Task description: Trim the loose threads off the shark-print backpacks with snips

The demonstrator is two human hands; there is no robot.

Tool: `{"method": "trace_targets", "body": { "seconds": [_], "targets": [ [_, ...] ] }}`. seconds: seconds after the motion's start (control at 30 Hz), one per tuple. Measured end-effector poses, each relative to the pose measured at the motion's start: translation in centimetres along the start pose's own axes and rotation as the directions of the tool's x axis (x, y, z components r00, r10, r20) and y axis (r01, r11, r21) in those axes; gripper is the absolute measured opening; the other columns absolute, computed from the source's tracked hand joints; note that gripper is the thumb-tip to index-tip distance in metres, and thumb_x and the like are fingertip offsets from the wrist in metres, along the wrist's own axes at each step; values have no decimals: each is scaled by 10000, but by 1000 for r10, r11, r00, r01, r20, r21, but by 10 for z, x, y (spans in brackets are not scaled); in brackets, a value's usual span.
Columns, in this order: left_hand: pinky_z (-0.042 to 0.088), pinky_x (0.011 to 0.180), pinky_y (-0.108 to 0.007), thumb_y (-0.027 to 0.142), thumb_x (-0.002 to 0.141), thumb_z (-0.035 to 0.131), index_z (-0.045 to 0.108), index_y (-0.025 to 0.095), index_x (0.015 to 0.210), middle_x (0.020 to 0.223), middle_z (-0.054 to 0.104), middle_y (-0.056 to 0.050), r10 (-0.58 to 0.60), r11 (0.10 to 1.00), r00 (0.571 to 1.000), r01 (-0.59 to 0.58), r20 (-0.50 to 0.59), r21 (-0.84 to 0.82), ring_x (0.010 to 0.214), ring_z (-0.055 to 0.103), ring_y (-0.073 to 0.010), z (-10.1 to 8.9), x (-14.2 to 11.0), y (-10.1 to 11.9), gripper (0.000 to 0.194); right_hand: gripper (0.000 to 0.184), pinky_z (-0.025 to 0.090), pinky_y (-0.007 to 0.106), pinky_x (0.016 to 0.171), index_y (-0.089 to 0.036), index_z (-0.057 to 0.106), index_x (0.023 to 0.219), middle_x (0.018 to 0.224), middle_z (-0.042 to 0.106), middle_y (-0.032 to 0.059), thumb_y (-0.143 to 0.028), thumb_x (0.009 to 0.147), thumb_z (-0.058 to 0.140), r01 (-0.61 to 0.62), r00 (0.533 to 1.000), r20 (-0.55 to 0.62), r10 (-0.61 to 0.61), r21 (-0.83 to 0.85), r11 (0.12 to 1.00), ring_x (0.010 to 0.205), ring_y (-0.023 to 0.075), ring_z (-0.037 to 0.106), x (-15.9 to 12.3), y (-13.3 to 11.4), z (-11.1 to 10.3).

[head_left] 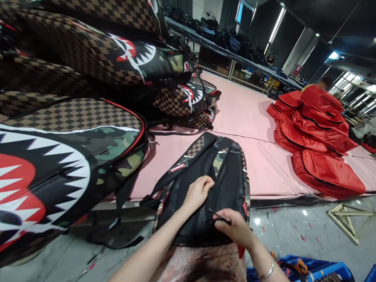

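A black backpack (232,188) lies back side up in front of me, its lower end over the table edge. Its shoulder straps (220,160) carry checkered and camouflage patches. My left hand (199,192) is closed in a pinch over the back panel, beside the strap with the camouflage patch; what lies between its fingertips is too small to make out. Lower and to the right, my right hand (233,227) is closed around small dark thread snips (216,214), whose pointed tip faces up and left. Most of the snips is hidden by the fingers.
Checkered backpacks with shark-mouth prints (114,129) are piled high at left. Red bags (317,121) form a heap on the pink-covered table (243,113) at right. A blue crate (320,268) stands on the floor at lower right. A person (324,84) is behind the red heap.
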State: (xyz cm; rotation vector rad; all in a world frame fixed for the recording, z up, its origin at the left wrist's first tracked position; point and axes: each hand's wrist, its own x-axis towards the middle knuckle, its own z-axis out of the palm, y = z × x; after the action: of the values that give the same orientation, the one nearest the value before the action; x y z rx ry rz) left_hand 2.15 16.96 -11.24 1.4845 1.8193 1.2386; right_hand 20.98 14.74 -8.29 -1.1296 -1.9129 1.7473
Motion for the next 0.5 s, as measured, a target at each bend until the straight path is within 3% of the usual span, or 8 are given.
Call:
{"method": "trace_targets", "body": {
  "seconds": [0.1, 0.17, 0.23, 0.33, 0.5],
  "targets": [
    [415, 627, -275, 345, 803, 384, 511, 212, 695, 606, 547, 14, -70, 997, 996, 69, -55, -14, 626, 551, -171, 0, -5, -1, 213, 252, 290, 204, 492, -177, 539, 947, 563, 387, -62, -382, 845, 431, 36, 973, -216, -82, -207, 978, 507, 92, 372, 9, -10, -19],
    [413, 614, -268, 356, 797, 395, 516, 214, 689, 586, 541, 22, -86, 996, 995, 85, -54, -20, 612, 553, -168, 1, -6, -1, 215, 224, 329, 212, 533, -189, 532, 931, 626, 493, -39, -376, 842, 447, 64, 932, -298, -205, -422, 904, 546, 104, 447, 18, -19, -30],
    [410, 619, -269, 352, 791, 401, 520, 216, 684, 589, 543, 22, -89, 996, 995, 88, -50, -23, 620, 555, -170, 3, -5, 1, 210, 200, 353, 218, 563, -197, 545, 918, 708, 581, -16, -365, 824, 491, 88, 911, -274, -309, -602, 794, 577, 113, 506, 28, -27, -39],
    [406, 642, -281, 339, 792, 400, 518, 219, 684, 610, 547, 15, -90, 996, 995, 88, -52, -27, 645, 556, -178, 4, -3, 3, 200, 198, 367, 224, 586, -200, 572, 917, 763, 644, 13, -364, 827, 508, 128, 911, -150, -384, -783, 609, 623, 133, 568, 40, -35, -43],
    [397, 687, -307, 321, 778, 441, 519, 225, 676, 670, 567, -1, -70, 996, 997, 68, -37, -52, 705, 551, -200, 6, -3, 7, 160, 188, 354, 240, 591, -208, 570, 912, 807, 673, 45, -369, 847, 497, 127, 935, -20, -355, -914, 385, 725, 177, 621, 53, -40, -40]
  ]
}}
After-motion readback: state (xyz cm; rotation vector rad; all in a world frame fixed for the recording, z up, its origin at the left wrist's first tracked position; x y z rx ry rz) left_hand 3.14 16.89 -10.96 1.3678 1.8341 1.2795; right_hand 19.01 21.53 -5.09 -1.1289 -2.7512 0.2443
